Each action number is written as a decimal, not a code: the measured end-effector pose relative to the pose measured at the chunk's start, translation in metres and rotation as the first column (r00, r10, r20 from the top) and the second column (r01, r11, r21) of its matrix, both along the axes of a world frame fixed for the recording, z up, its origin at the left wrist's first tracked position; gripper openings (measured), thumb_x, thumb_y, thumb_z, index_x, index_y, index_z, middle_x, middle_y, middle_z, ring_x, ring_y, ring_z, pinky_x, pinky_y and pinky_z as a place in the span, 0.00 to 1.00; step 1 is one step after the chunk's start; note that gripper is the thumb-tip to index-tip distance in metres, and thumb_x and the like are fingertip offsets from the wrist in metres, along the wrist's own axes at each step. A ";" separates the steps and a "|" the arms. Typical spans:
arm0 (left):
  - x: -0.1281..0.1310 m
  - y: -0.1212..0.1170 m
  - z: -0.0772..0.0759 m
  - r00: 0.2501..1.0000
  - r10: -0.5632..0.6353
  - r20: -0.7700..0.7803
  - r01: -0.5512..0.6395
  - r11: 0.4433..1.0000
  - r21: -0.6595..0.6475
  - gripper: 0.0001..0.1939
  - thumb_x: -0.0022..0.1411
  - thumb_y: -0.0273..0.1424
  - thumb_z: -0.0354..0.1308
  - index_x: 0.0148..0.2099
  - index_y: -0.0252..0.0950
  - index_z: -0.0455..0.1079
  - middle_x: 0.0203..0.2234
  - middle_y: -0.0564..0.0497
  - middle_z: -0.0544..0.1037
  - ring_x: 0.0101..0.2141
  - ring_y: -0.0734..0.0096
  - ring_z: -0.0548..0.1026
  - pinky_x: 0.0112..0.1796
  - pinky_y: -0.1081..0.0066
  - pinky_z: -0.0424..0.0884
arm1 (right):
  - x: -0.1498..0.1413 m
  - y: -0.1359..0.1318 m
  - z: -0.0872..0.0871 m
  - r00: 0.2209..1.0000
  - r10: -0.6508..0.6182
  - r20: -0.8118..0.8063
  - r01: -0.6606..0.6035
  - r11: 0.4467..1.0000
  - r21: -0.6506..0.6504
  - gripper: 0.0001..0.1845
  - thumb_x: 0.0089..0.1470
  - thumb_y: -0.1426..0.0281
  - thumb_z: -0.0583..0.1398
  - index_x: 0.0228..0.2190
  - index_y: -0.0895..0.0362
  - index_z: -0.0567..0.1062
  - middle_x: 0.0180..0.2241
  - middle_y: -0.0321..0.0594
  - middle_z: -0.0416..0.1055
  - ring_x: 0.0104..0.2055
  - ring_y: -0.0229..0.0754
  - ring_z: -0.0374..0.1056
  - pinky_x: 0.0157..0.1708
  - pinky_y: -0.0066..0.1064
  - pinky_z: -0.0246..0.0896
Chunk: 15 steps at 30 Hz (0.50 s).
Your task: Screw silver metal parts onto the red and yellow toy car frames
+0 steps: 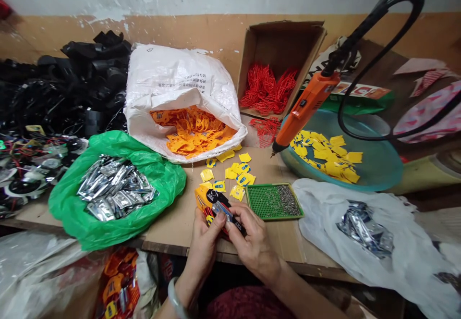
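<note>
Above the front edge of the table, my left hand (204,237) is closed around an orange, red and black plastic toy body (202,196). My right hand (254,239) is closed too, its thumb and fingers pressed on the body's black side and on a shiny silver plastic piece (222,208) lying against it. Both thumbs meet near this silver piece, and the fingers hide the underside. Just beyond lie several loose yellow plastic pieces (236,170) with blue markings. A green tray (264,201) of small metal screws (288,199) is to the right of my hands.
An orange electric screwdriver (306,105) hangs at right. Behind it stands a blue basin (382,165) of yellow pieces. Silver parts fill a green bag (165,179); orange parts fill a white sack (180,74). A cardboard box (281,35) holds red parts. Black parts (97,74) pile up left.
</note>
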State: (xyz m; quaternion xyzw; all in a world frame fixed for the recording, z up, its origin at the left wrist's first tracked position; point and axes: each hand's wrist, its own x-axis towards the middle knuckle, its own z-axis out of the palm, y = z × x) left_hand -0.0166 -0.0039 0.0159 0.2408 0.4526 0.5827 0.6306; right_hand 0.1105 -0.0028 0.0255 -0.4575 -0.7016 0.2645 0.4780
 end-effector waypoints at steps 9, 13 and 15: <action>0.002 0.006 -0.003 0.999 0.026 -0.048 -0.030 0.996 -0.088 0.27 0.50 0.41 0.75 0.50 0.36 0.73 0.38 0.47 0.83 0.39 0.60 0.81 0.41 0.67 0.75 | 0.004 0.002 0.012 0.999 0.011 0.053 -0.005 0.992 -0.129 0.09 0.58 0.75 0.59 0.41 0.54 0.74 0.37 0.41 0.79 0.36 0.43 0.77 0.37 0.31 0.74; 0.014 0.014 -0.003 0.990 -0.053 0.128 0.073 0.985 -0.157 0.32 0.49 0.43 0.75 0.53 0.37 0.72 0.35 0.45 0.84 0.31 0.57 0.82 0.32 0.64 0.77 | 0.038 0.027 0.030 0.973 -0.223 -0.052 0.214 0.966 -0.142 0.11 0.58 0.68 0.61 0.44 0.56 0.74 0.32 0.39 0.75 0.30 0.41 0.73 0.28 0.29 0.70; 0.018 0.018 0.000 0.978 -0.091 0.187 0.122 0.979 -0.160 0.32 0.49 0.44 0.75 0.53 0.37 0.72 0.35 0.44 0.84 0.29 0.55 0.83 0.30 0.63 0.78 | 0.062 0.049 0.039 0.879 -0.444 -0.173 0.442 0.896 -0.052 0.16 0.58 0.64 0.62 0.47 0.56 0.71 0.38 0.43 0.74 0.37 0.44 0.74 0.34 0.32 0.71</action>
